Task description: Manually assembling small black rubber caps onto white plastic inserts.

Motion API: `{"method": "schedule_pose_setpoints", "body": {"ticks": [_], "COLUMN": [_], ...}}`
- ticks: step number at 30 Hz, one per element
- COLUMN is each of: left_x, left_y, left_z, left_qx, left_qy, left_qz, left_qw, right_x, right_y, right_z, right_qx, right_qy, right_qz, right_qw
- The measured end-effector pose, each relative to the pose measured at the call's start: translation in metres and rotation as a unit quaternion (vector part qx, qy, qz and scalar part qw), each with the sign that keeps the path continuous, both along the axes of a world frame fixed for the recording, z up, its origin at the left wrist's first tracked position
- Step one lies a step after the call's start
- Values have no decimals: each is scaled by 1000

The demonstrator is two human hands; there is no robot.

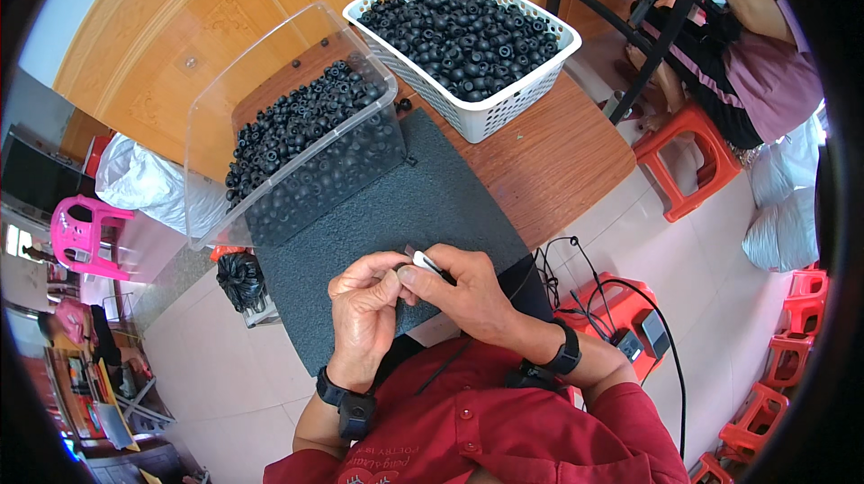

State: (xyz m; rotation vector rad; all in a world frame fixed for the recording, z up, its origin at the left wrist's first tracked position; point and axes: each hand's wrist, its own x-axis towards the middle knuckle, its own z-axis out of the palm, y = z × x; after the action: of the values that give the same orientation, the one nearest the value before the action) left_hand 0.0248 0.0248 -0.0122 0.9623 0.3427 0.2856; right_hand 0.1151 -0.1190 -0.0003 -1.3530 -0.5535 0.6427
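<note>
Both hands meet over the near part of a dark textured mat (441,191), close to my red shirt. My right hand (470,293) is closed round a small white-and-black knife (421,259), whose short flat blade shows beyond the fingers. Thumb against fingertips, my left hand (364,304) pinches right beside the knife; whatever lies in that pinch is hidden. Beyond the mat, a clear plastic box (297,162) contains many small round black parts (310,110) with holes. More such parts (459,38) fill a white perforated basket (504,110) to its right.
A brown wooden table (558,155) carries the basket. A red stool (621,304) on my right bears cables and black adapters. Another person sits at the upper right near a red stool (688,160). On the left floor are a black bag (240,279) and a pink chair (85,234).
</note>
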Motion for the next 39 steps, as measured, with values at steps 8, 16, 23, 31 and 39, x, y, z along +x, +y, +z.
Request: {"method": "schedule_pose_setpoints", "body": {"ticks": [8,16,23,31,39], "left_x": [0,1,1,2,1], "left_y": [1,2,5,4,4], "left_z": [-2,-3,0,2,-1], "left_qx": [-22,-60,-17,-10,-35], "left_qy": [-12,-17,14,8,18], "left_qz": [-18,-28,-10,-19,-20], "left_qw": [1000,998,1000,1000,999], "right_x": [1,4,-4,-5,-6], "right_y": [-3,-5,-3,1,1], "right_z": [3,0,-15,-20,-24], "right_qx": [18,5,-55,-63,-71], "right_qy": [36,13,-169,-266,-313], "right_qz": [6,8,-57,-91,-98], "right_qw": [999,1000,982,958,942]}}
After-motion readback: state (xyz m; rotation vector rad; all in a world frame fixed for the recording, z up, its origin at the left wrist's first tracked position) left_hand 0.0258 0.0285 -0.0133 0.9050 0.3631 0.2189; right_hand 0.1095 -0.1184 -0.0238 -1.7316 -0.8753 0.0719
